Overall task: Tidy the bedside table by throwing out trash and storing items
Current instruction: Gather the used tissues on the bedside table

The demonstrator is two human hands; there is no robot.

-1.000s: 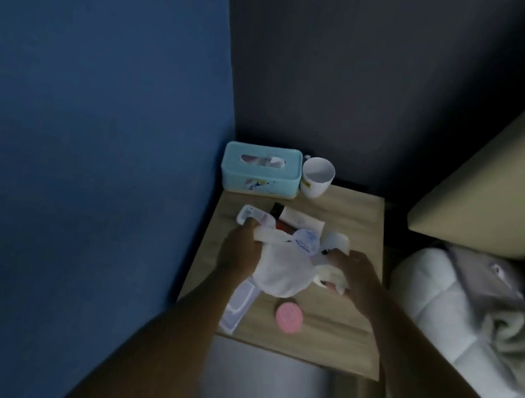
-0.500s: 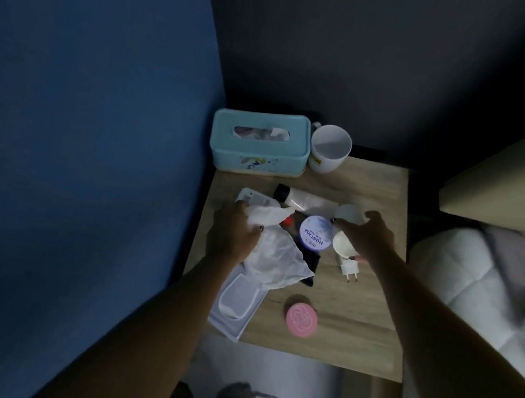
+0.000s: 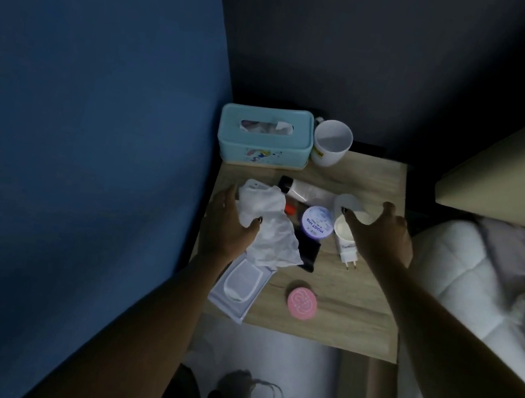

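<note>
Crumpled white tissue (image 3: 275, 225) lies at the left middle of the wooden worktop (image 3: 352, 297), draped over a flat black object (image 3: 307, 253) and over the far edge of a wet-wipes pack (image 3: 238, 283) that overhangs the front left corner. The left hand (image 3: 230, 226) grips the tissue, its fingers curled round the far end and the thumb pressed into the folds. The right hand (image 3: 383, 238) hovers over a white charger plug (image 3: 348, 251), whose prongs point toward the front edge, and over a small white disc (image 3: 344, 201). Its fingers are spread and arched, the forefinger tip at the disc's edge, and whether it has hold of anything cannot be told. Between the hands sits a jar with a lilac lid (image 3: 317, 225), and behind it a tube with a black cap (image 3: 307, 190) lies on its side. A pink round tin (image 3: 302, 304) stands apart near the front edge. At the back a teal tissue box (image 3: 263, 141) sits against the blue wall (image 3: 74, 132), with a white mug (image 3: 330, 146) just beside it. A bed with pale bedding (image 3: 467, 295) is to the right.
</note>
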